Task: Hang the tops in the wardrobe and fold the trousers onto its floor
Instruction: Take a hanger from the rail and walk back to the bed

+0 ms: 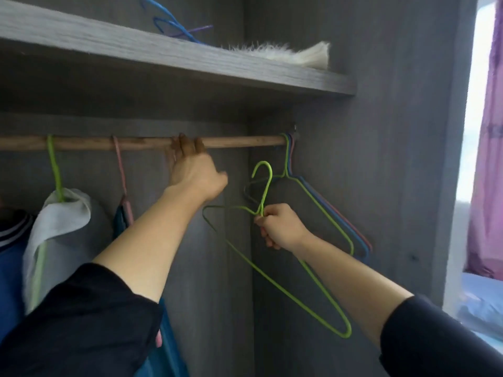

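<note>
My right hand (280, 227) grips an empty green wire hanger (296, 292) at its neck, held free below the wooden rail (239, 141). My left hand (194, 170) reaches up to the rail, its fingers resting on the wood. On the rail's left part hang a grey and white top (62, 229) on a green hanger, a blue garment (121, 221) on a pink hanger, and a blue top with striped collar (11, 246) at the frame's edge. Several empty hangers (337, 213) hang at the rail's right end.
A grey shelf (190, 58) runs above the rail, with blue and purple hangers (174, 25) and a white furry item (285, 53) on it. The wardrobe's side wall (381, 131) is on the right, with a window and purple curtain (490, 159) beyond.
</note>
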